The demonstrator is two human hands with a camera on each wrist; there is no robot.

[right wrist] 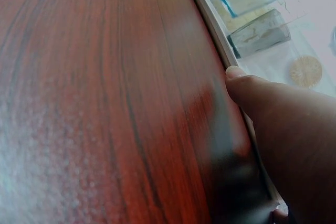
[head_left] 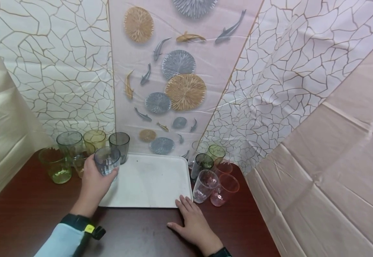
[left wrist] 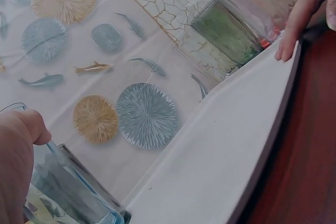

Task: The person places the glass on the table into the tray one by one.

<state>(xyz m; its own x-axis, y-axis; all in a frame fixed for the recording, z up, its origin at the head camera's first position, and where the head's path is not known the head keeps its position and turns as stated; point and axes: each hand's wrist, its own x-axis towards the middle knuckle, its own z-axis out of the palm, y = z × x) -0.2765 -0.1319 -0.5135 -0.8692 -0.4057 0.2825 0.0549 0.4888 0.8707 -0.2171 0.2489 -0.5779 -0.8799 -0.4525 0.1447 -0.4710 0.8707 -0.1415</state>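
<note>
My left hand [head_left: 95, 182] grips a clear bluish drinking glass [head_left: 108, 160] by its sides, thumb on the near right, over the left end of a white tray [head_left: 154, 182]. In the left wrist view the thumb and the bluish glass [left wrist: 73, 182] fill the lower left corner. My right hand [head_left: 193, 221] lies with spread, straight fingers at the tray's front right corner, fingertips at the rim. The right wrist view shows the right thumb [right wrist: 244, 85] stretched out beside the tray's edge.
Left of the tray stand several tinted glasses, among them a green one [head_left: 61, 171], a yellow one [head_left: 94, 140] and a grey one [head_left: 120, 144]. More cluster at its right: a clear one [head_left: 204, 185], a pink one [head_left: 224, 189] and a dark one [head_left: 202, 166]. Patterned cloth [head_left: 173, 117] hangs behind.
</note>
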